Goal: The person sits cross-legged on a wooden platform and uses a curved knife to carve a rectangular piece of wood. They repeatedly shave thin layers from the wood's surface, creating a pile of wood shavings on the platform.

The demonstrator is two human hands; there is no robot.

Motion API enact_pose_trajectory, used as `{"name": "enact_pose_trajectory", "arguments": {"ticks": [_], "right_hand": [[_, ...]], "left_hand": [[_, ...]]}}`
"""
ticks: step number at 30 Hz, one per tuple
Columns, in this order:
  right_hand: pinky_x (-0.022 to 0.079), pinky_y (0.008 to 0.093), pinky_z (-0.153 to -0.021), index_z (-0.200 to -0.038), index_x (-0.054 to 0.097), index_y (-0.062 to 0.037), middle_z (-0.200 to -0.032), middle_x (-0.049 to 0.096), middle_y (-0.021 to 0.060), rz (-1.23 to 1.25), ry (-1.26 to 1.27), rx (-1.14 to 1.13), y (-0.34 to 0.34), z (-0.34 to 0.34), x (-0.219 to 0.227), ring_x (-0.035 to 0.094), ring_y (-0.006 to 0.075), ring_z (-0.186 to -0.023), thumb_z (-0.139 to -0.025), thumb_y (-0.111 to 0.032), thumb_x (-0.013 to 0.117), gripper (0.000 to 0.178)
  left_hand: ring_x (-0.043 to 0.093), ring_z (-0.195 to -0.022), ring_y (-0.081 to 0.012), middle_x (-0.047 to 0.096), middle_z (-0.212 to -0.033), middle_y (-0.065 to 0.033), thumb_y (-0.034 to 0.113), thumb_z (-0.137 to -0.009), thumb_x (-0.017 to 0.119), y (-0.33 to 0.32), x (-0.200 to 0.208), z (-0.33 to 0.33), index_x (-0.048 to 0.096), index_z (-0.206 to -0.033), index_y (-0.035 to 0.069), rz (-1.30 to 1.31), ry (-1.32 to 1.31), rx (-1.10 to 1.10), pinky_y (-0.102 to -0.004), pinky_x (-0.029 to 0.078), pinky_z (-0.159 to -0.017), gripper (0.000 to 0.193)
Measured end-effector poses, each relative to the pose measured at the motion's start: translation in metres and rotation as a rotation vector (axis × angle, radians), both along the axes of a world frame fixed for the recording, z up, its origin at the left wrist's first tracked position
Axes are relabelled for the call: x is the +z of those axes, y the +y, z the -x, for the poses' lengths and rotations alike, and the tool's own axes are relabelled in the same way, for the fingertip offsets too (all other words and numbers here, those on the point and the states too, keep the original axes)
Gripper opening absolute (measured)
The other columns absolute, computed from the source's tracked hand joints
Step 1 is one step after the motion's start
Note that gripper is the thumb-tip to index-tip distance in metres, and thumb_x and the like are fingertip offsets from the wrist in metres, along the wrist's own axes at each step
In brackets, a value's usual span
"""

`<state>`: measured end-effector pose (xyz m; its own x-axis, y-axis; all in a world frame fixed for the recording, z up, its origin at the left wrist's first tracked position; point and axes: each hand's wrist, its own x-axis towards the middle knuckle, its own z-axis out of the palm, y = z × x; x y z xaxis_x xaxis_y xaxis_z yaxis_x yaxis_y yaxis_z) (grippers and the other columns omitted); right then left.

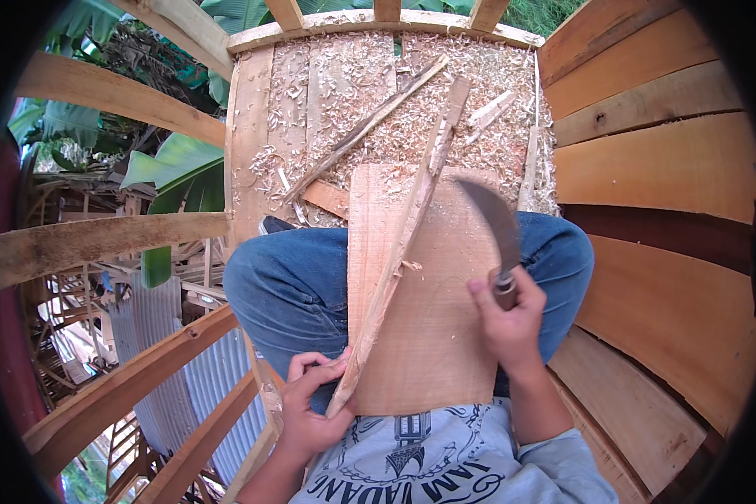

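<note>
My left hand [315, 403] is closed round the near end of a long wooden stick [395, 260], which slants away to the far right across a board. Part of its bark has been shaved off, and a small curl of wood clings to its side near the middle. In my right hand [512, 323] is a sickle-shaped knife [496, 223], gripped by its dark handle, its curved blade pointing away and to the left. The blade is apart from the stick, to its right. The flat wooden board [437, 353] lies across my lap between my knees.
Wood shavings [378, 160] cover the plank floor ahead. Another stick [365, 126], a short plank piece [326, 198] and a split offcut [489, 113] lie there. A plank wall [655, 168] stands at my right. Railing bars [101, 244] rise at my left, with banana leaves and corrugated sheets beyond.
</note>
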<state>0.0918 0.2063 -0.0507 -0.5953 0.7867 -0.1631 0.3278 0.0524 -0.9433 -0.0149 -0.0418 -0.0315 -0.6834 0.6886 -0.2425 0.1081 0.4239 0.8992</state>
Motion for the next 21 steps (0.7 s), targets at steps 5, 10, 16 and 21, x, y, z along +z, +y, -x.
{"name": "enact_pose_trajectory", "arguments": {"ticks": [5, 10, 16, 21], "right_hand": [[0.03, 0.0211, -0.047, -0.078, 0.058, -0.0026, -0.058, 0.045, -0.0041, 0.145, 0.037, 0.303, 0.007, -0.011, 0.023, 0.039, 0.001, -0.056, -0.079, -0.011, 0.076, 0.02], [0.041, 0.0242, -0.055, -0.083, 0.062, -0.0008, -0.062, 0.054, 0.001, 0.303, -0.1, 0.635, 0.001, -0.005, 0.016, 0.048, 0.0061, -0.06, -0.075, -0.012, 0.078, 0.021], [0.042, 0.0255, -0.052, -0.085, 0.064, -0.0015, -0.057, 0.053, 0.0035, -0.067, -0.018, 0.277, -0.012, -0.007, -0.001, 0.05, 0.0062, -0.056, -0.077, -0.009, 0.076, 0.016], [0.033, 0.0224, -0.048, -0.07, 0.052, -0.0029, -0.055, 0.044, -0.0008, 0.06, 0.058, -0.236, 0.014, -0.014, -0.001, 0.039, 0.0015, -0.054, -0.079, -0.007, 0.074, 0.025]], "left_hand": [[0.05, -0.1, -0.0257, 0.06, -0.091, -0.0095, 0.002, -0.055, 0.066, 0.003, 0.0, 0.001, 0.063, -0.096, 0.0, 0.0, 0.034, -0.014, -0.0379, 0.04, -0.087, 0.041], [0.05, -0.1, -0.0256, 0.06, -0.093, -0.0096, 0.003, -0.055, 0.068, 0.006, 0.005, 0.0, 0.063, -0.097, 0.0, 0.015, 0.029, -0.02, -0.0382, 0.04, -0.087, 0.042], [0.05, -0.1, -0.0252, 0.06, -0.093, -0.0099, 0.004, -0.055, 0.068, 0.006, 0.004, -0.001, 0.064, -0.097, 0.0, 0.028, 0.036, -0.016, -0.0384, 0.04, -0.087, 0.042], [0.05, -0.099, -0.0253, 0.06, -0.093, -0.0102, 0.003, -0.054, 0.068, 0.002, 0.003, -0.004, 0.064, -0.097, 0.0, 0.026, 0.066, -0.015, -0.0388, 0.041, -0.087, 0.043]]}}
